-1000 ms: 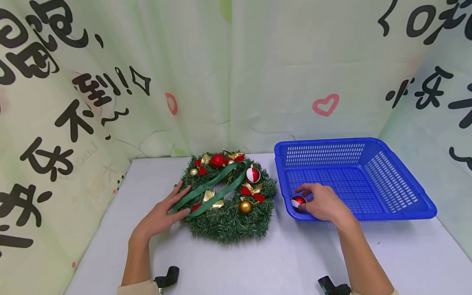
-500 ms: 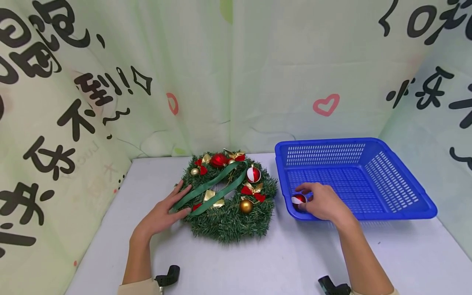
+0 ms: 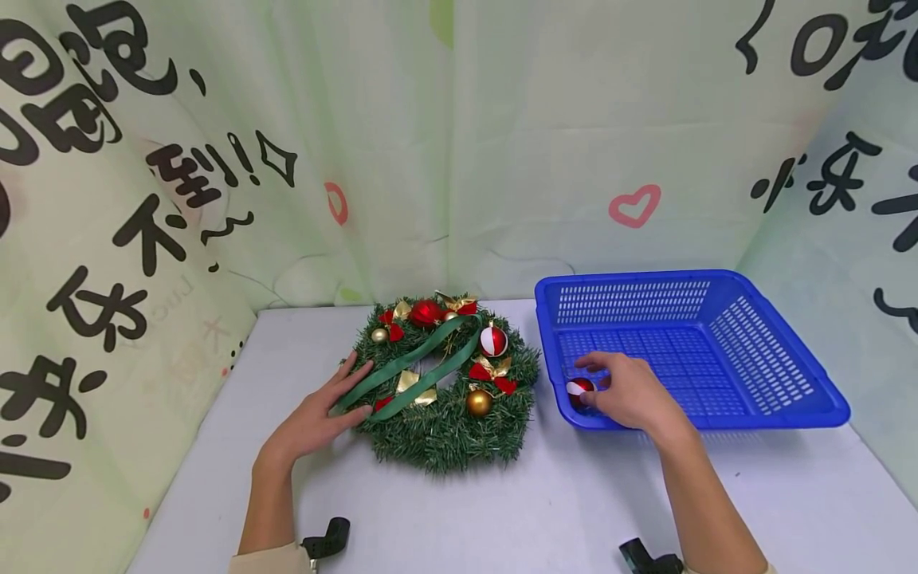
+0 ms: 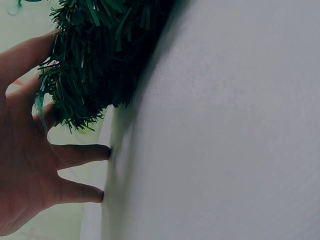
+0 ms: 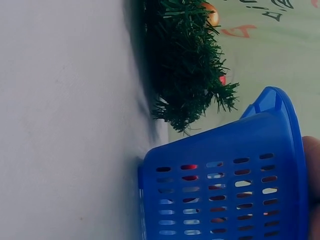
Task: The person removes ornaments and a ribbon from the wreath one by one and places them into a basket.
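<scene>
My left hand (image 3: 320, 413) rests with spread fingers on the left side of a green Christmas wreath (image 3: 445, 446), touching its green ribbon (image 3: 402, 363). In the left wrist view, two fingertips of that hand reach down by the table beside the wreath's branches (image 4: 95, 60). A red-and-white Christmas ball (image 3: 578, 389) lies in the front left corner of a blue plastic basket (image 3: 717, 422). Just over this ball is my right hand (image 3: 631, 393), its fingers loosely bent and its thumb by the ball's right side. Through the basket's slots (image 5: 217, 200), bits of red and white show.
Gold balls, red and gold bows and another red-and-white ball (image 3: 493, 340) decorate the wreath. The white table (image 3: 488, 518) extends in front of wreath and basket. A printed pale green curtain (image 3: 502, 159) closes off the back and sides.
My right hand has lifted slightly and its fingers have loosened around the ball, which stays in the basket corner. The left hand has kept its place on the wreath.
</scene>
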`<control>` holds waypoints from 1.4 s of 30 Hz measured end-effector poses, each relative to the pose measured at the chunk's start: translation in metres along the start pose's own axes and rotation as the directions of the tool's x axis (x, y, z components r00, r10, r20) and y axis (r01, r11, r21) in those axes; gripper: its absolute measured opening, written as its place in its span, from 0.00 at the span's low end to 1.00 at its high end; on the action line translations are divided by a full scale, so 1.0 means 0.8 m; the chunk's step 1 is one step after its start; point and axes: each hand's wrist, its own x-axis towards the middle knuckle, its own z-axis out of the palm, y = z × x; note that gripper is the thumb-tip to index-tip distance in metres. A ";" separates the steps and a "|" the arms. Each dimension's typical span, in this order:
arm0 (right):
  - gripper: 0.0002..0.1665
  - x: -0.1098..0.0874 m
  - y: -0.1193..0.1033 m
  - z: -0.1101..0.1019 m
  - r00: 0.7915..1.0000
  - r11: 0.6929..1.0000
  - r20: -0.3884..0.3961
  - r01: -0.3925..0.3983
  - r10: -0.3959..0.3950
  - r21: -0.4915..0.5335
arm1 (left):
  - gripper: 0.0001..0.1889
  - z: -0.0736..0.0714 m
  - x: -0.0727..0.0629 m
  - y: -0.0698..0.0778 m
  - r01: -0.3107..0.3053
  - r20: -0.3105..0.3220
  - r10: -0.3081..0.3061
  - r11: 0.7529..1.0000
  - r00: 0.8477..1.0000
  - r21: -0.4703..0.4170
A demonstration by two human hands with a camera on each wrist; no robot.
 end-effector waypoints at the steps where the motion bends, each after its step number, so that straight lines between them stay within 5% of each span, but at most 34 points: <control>1: 0.27 -0.001 0.000 -0.001 1.000 1.000 -0.003 0.002 -0.002 0.006 | 0.38 0.000 0.000 0.000 -0.001 0.000 0.001 1.000 1.000 0.001; 12: 0.30 -0.004 -0.009 -0.004 0.991 0.998 -0.127 0.050 -0.046 0.033 | 0.38 0.000 -0.001 0.000 0.005 -0.004 -0.005 1.000 1.000 -0.003; 21: 0.30 -0.007 -0.016 -0.005 0.958 0.984 -0.266 0.138 -0.104 0.111 | 0.38 0.000 -0.001 0.000 0.008 -0.004 -0.008 1.000 1.000 0.001; 35: 0.28 -0.006 -0.029 0.007 0.886 0.928 -0.416 0.311 -0.206 0.204 | 0.38 0.000 -0.002 0.004 -0.001 -0.002 0.001 1.000 1.000 -0.001; 42: 0.28 -0.008 -0.045 0.018 0.878 0.883 -0.414 0.376 -0.242 0.282 | 0.38 0.000 -0.003 0.004 0.007 0.000 -0.008 1.000 1.000 -0.002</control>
